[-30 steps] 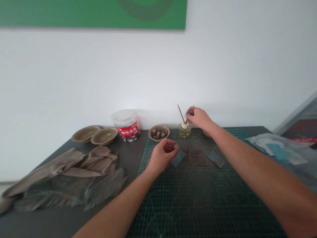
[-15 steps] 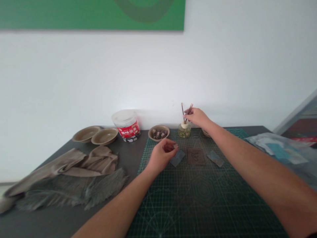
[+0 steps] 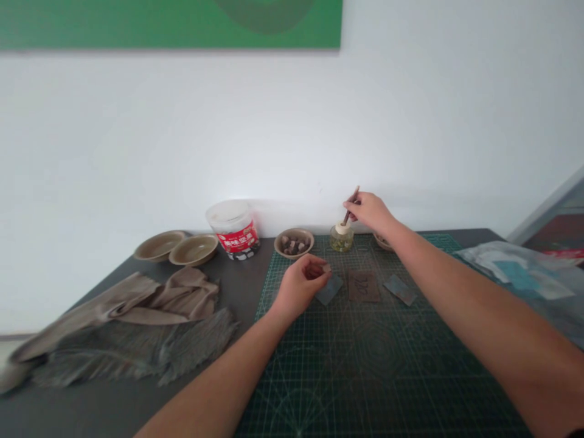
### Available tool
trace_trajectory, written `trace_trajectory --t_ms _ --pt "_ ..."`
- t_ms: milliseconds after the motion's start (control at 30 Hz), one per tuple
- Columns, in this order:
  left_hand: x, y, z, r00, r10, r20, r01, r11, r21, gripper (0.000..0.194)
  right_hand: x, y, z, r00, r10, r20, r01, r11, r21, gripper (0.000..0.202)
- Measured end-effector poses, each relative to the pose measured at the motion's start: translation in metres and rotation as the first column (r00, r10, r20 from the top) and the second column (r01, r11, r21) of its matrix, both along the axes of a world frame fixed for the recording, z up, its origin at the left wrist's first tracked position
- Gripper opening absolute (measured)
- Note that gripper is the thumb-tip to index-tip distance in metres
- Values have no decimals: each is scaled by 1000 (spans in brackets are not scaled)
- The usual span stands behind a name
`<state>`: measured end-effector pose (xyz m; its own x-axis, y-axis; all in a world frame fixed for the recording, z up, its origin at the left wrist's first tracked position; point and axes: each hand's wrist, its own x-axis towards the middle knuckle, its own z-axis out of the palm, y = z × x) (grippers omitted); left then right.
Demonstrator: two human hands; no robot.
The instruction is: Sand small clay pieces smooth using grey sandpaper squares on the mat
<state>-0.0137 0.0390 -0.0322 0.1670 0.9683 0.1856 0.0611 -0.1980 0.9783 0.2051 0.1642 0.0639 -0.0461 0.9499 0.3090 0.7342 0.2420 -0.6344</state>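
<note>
My right hand [image 3: 367, 210] is closed round a small bundle of dark sticks [image 3: 353, 202] with pale tips. Their lower ends stand in the cream neck of a small glass jar [image 3: 342, 238] that has greenish bits inside. My left hand [image 3: 302, 281] pinches a small pale piece [image 3: 327, 267], too small to name, above a bluish-grey square sheet [image 3: 329, 289] on the green cutting mat [image 3: 319, 377]. Right of that sheet lie a brown square [image 3: 364, 286] with dark markings and another greyish sheet [image 3: 400, 289].
Behind my left hand stands a bowl [image 3: 294, 233] of dark and pale lumps; another bowl [image 3: 382, 242] is partly hidden by my right forearm. Leftward are a plastic tub [image 3: 237, 234], two tan bowls [image 3: 194, 250] and crumpled cloths [image 3: 159, 304]. A plastic bag [image 3: 520, 271] lies at right.
The stick that stood apart on the left is now gathered with the others in my right hand, which has shifted slightly right and up. My left hand keeps its pinch.
</note>
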Motion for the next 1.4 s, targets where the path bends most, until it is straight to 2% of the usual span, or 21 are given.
trace_trajectory --t_ms 133,400,633,767,1000,1200,1300,1400 --pt "-2 2 -2 1000 -5 6 5 1000 -12 30 13 -7 5 999 32 -25 -32 999 1 20" --pt "-8 9 -10 999 -1 -40 1 1000 9 32 -3 -9 1 999 3 53 -6 999 48 16" --pt "-8 10 -10 999 17 -50 -16 1000 25 30 0 -10 13 998 -19 56 16 999 51 15" --pt "-8 9 -10 1000 20 -16 -20 1000 4 31 5 -12 17 999 3 -37 -2 1000 23 15" --pt "-7 9 -9 1000 11 29 -10 1000 -22 33 7 -11 11 978 45 -205 -50 998 -22 12" --pt "-7 12 -11 995 33 93 -27 998 -58 33 23 -15 27 948 58 -313 -45 998 48 14" --pt "-7 12 -10 991 43 125 -33 997 -75 34 39 -30 31 878 99 -468 -25 987 161 20" --pt "-5 10 -8 990 60 125 -49 995 -87 36 47 -60 26 829 139 -541 -23 976 215 23"
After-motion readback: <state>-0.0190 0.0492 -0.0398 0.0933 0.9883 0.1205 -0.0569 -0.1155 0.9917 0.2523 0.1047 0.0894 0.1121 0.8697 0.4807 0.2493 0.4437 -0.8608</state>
